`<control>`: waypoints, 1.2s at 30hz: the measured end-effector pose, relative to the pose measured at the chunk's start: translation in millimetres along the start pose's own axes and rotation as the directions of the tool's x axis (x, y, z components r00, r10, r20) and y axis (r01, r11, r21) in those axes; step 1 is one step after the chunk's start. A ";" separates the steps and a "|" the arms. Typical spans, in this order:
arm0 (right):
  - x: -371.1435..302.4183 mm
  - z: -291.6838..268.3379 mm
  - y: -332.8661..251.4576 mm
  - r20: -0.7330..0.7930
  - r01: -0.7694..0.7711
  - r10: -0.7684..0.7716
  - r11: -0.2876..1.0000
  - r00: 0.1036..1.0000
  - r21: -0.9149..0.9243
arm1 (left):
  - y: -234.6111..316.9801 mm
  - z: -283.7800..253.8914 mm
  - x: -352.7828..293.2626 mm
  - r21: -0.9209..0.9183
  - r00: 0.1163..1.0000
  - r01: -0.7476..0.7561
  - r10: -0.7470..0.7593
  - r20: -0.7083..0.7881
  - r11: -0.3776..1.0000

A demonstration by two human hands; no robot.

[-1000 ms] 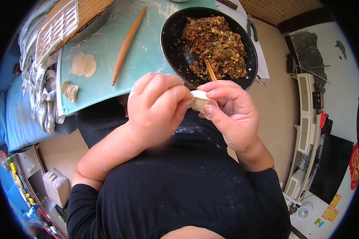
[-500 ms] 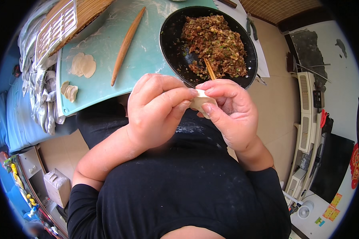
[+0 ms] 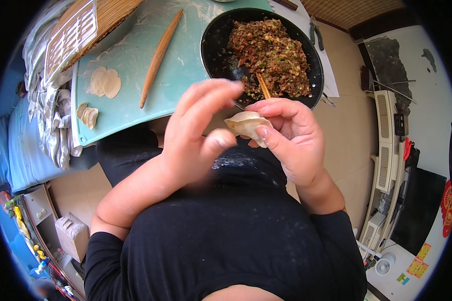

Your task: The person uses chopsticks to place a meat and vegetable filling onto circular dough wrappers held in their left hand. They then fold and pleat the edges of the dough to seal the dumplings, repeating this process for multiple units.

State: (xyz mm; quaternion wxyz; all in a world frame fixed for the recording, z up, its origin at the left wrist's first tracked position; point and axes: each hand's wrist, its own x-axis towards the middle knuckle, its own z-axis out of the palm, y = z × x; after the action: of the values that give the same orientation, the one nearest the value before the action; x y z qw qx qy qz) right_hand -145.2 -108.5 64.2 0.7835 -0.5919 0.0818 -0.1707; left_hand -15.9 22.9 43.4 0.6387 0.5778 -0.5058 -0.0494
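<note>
A pale, folded dumpling [image 3: 246, 124] is pinched between the thumb and fingers of my right hand [image 3: 296, 138], with its crimped edge facing up. Just left of it, my left hand [image 3: 188, 133] holds nothing; its thumb and fingers are spread apart and slightly blurred. Beyond my hands, a black pan [image 3: 218, 60] contains a brown minced filling [image 3: 271, 55] with green bits. Wooden chopsticks [image 3: 263, 86] stick out of the filling toward me.
A floury green mat [image 3: 130, 118] covers the table. On it lie a tapered wooden rolling pin [image 3: 160, 57], overlapping round wrappers [image 3: 105, 82] and several small dough pieces [image 3: 87, 116]. A woven tray [image 3: 105, 25] is at the far left, above crumpled cloth [image 3: 60, 115].
My left hand has let go of the dumpling; its fingers have spread and moved a little left. The dumpling stays in my right hand, more of its folded shape now showing.
</note>
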 end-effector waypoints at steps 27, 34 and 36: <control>16.3 -16.1 -3.1 0.578 0.646 -0.382 0.066 0.721 -0.761 | -13.3 7.7 -17.3 -0.488 0.965 0.261 -0.217 0.147 0.833; 19.8 -9.6 -2.9 0.546 0.593 -0.361 0.025 0.756 -0.805 | -16.4 2.5 -14.2 -0.175 0.989 0.100 -0.079 0.121 0.979; 20.4 -12.5 1.2 0.561 0.606 -0.359 0.015 0.746 -0.795 | -13.2 1.1 -10.3 -0.107 0.994 0.053 -0.042 0.101 0.993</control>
State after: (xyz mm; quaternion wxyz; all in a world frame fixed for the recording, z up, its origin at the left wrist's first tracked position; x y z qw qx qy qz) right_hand -130.2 -126.9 61.0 0.1395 -0.9427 -0.1190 -0.2786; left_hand -14.8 24.4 26.8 0.6421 0.5507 -0.5194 -0.1209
